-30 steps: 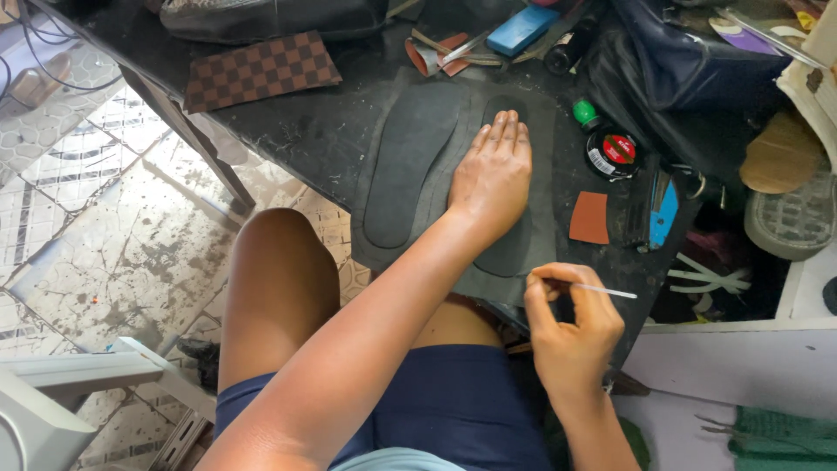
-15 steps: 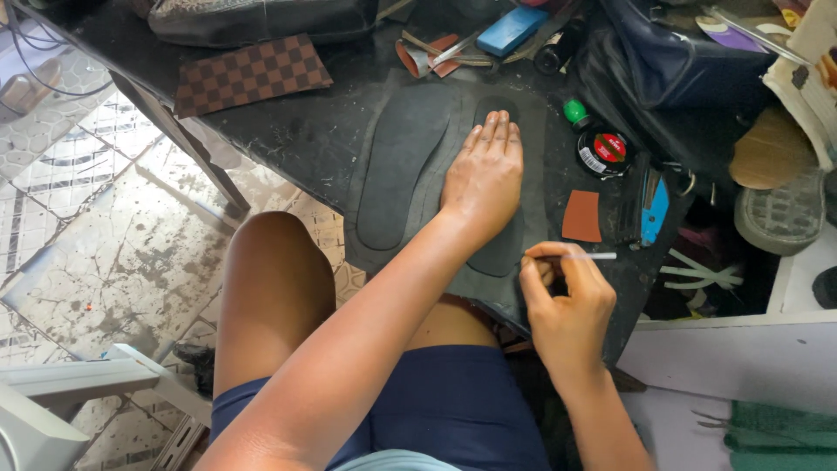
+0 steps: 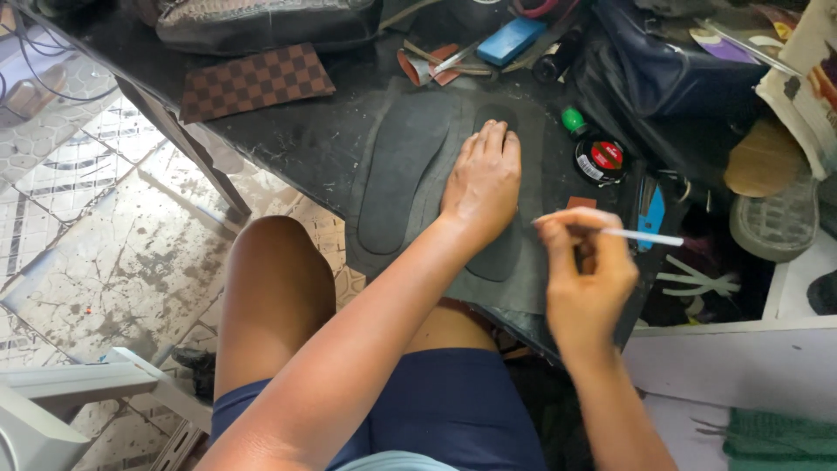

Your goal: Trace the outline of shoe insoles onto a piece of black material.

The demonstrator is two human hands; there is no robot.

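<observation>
While flat on sole cutout, left hand; right hand pinching white pen.

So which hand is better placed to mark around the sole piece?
Probably the right hand: it holds the thin white marking stick beside the sole piece. The left hand lies flat on it, pinning it to the grey sheet.

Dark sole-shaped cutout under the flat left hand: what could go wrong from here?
The left hand covers most of the dark sole-shaped cutout, so a line traced with the thin white marking stick in the right hand may break at the fingers. The dark rubber sheet overhangs the black worktop edge and could sag or slide. The round black tin with a red lid sits close by, easily knocked.
</observation>
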